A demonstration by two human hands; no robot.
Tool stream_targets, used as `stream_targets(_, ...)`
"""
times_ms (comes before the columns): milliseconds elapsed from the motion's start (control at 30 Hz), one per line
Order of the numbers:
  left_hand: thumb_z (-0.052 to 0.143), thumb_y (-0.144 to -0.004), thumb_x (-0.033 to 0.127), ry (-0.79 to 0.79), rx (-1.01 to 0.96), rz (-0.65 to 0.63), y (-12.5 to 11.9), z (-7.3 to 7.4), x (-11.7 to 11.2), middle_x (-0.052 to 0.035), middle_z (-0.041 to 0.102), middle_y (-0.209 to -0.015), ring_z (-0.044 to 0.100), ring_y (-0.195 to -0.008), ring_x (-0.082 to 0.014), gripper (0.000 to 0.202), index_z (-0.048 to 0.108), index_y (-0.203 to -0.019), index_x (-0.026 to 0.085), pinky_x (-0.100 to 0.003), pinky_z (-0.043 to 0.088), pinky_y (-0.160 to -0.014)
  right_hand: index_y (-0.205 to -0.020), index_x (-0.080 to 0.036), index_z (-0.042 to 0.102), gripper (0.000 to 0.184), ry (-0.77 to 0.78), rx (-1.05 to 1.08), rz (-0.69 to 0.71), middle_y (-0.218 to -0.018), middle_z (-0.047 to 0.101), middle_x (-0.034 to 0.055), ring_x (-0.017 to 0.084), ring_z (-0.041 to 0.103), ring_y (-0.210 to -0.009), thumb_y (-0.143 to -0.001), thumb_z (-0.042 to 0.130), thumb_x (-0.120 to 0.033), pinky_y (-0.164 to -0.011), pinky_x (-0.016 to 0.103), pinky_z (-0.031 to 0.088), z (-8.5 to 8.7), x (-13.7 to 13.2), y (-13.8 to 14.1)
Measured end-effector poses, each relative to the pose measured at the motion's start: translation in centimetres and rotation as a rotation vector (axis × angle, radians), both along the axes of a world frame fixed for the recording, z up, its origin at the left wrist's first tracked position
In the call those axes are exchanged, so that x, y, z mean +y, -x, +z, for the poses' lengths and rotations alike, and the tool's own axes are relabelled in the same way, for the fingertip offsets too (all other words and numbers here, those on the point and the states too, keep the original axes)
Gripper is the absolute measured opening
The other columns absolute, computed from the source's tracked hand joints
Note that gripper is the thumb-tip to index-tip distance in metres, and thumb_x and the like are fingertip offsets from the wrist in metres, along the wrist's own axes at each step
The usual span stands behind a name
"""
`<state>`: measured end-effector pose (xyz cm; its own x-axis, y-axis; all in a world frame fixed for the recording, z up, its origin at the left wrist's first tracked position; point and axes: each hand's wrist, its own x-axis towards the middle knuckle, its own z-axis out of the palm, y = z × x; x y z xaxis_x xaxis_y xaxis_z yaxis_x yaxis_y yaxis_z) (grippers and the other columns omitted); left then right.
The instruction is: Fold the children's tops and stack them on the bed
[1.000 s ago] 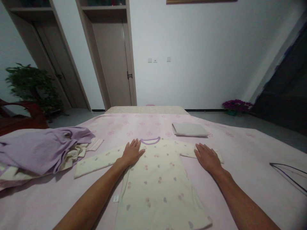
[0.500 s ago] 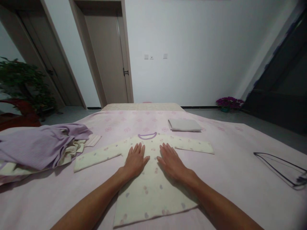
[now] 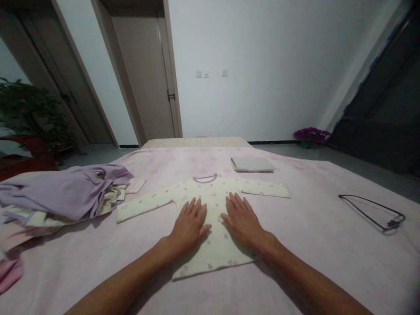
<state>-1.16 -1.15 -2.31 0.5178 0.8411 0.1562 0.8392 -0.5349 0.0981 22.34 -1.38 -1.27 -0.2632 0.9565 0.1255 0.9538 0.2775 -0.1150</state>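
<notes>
A cream long-sleeved top (image 3: 215, 245) with small heart-like prints and a purple neckline lies spread flat in front of me, its sleeves stretched out to both sides. My left hand (image 3: 190, 225) rests palm down on the left of its body, fingers extended. On the right of the body my right hand (image 3: 243, 221) lies flat too, fingers stretched toward the collar. Neither hand grips the cloth. The fabric under the palms is hidden.
The pink patterned bedspread (image 3: 308, 245) lies beneath everything. A heap of purple and cream clothes (image 3: 72, 188) sits at left. A folded pale cloth (image 3: 252, 164) lies beyond the right sleeve. A black hanger (image 3: 370, 210) is at far right.
Both hands have slid slightly toward the hem relative to the collar, staying flat on the top. The view has shifted, showing more of the clothes at left and the whole hanger.
</notes>
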Motion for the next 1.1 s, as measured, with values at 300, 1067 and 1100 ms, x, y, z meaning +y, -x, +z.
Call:
stream_targets(300,0.041,-0.099,0.055,0.133,0.028,-0.282,1.7,-0.2,-4.6,-0.0118,0.014,-0.165,0.011,-0.152,-0.0337,0.070,0.018,-0.159,0.028,-0.060,0.014,-0.121,-0.156,-0.013,0.030,0.071,0.053,-0.003,0.018,-0.163,0.020,0.0130,0.030,0.014,-0.152,-0.099,0.030,-0.057,-0.122,0.053,0.011,-1.4,-2.3,-1.3)
stream_targets(1067,0.064,-0.088,0.044,0.257,0.024,-0.409,3.7,1.0,-5.9,-0.0121,0.012,-0.165,0.013,-0.151,-0.0365,0.083,0.021,-0.157,0.029,-0.063,0.013,-0.121,-0.141,-0.014,0.052,0.058,-0.183,-0.130,-0.602,-0.148,0.051,0.0124,0.031,0.046,-0.135,-0.099,0.026,-0.043,-0.112,0.053,0.034,-5.1,2.6,-19.6)
stream_targets(1100,0.065,-0.086,0.043,0.264,0.032,-0.408,3.6,0.9,-5.8,-0.0127,0.013,-0.165,0.014,-0.151,-0.0372,0.083,0.023,-0.157,0.029,-0.063,0.013,-0.120,-0.140,-0.014,0.053,0.057,-0.188,-0.137,-0.595,-0.146,0.053,0.0128,0.030,0.048,-0.133,-0.099,0.026,-0.043,-0.112,0.051,0.035,-4.9,2.6,-19.8)
